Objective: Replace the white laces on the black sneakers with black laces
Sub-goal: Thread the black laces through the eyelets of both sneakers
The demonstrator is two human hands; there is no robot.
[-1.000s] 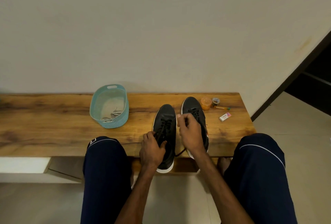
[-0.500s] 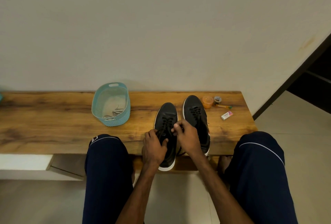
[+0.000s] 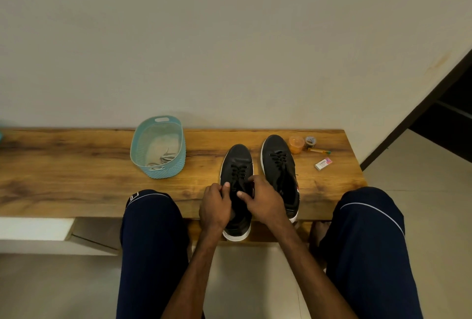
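Teal basket (image 3: pixel 166 172) holds white laces (image 3: pixel 165 159) (loose tangle); left hand (image 3: pixel 215 204), right hand (image 3: pixel 265 201) pinch black laces (image 3: pixel 238 171) on sneaker (image 3: pixel 237 155).

Eraser wrapper (image 3: pixel 323 163): small white-and-pink block lying near the right edge of the desk (image 3: pixel 76 173), towards its far corner. The word "camlin" runs along the white part in dark lowercase letters.
Print under that word: too small to read.
Right sneaker (image 3: pixel 278 165): red-and-white mark on its outer side, lettering not legible.
Shorts emblem (image 3: pixel 134 194): white outline on the left knee, not readable as text.
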